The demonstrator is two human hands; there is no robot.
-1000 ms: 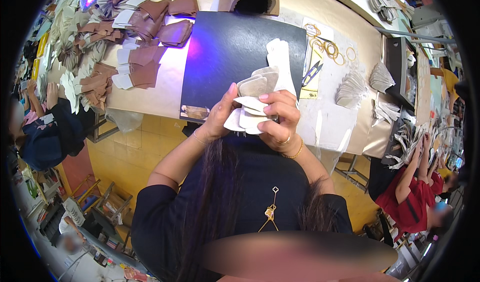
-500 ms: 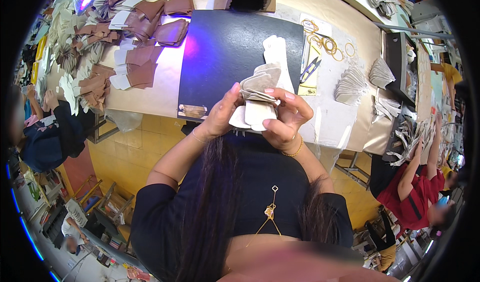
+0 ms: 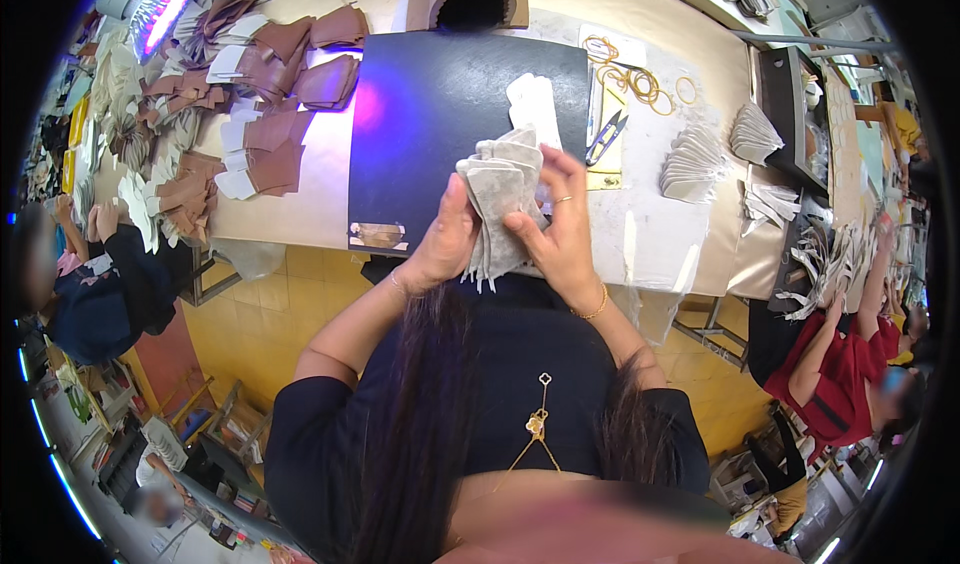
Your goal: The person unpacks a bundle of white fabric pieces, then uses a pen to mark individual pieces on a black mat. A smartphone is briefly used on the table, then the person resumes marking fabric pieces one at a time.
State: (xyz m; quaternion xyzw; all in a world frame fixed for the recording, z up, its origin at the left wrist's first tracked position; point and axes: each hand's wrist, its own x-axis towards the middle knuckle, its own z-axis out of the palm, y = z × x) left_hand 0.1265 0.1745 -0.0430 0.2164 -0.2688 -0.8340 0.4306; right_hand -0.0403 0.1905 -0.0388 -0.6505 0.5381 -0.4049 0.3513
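A fanned stack of grey, suede-like cut pieces (image 3: 503, 202) stands tilted between my two hands, with thin ragged ends at its lower edge. My left hand (image 3: 447, 239) grips its left side, the thumb pointing up along the edge. On the other side my right hand (image 3: 562, 236) presses its thumb on the front piece, while its other fingers reach behind, partly hidden. Just beyond the stack, white cut pieces (image 3: 532, 102) lie on a black board (image 3: 430, 94). Thread snips (image 3: 606, 141) rest on yellow paper right of the board.
Yellow rubber bands (image 3: 640, 84) lie at the back right. Fanned pale pieces (image 3: 692, 167) sit farther right, near a black tray (image 3: 793, 114). Brown leather pieces (image 3: 275, 149) cover the table's left. A brown tube (image 3: 474, 4) stands behind the board. People work at both sides.
The stack has gone from bent, with pale faces showing, to standing straighter with its grey face toward me. My right fingers have shifted to its right edge and front.
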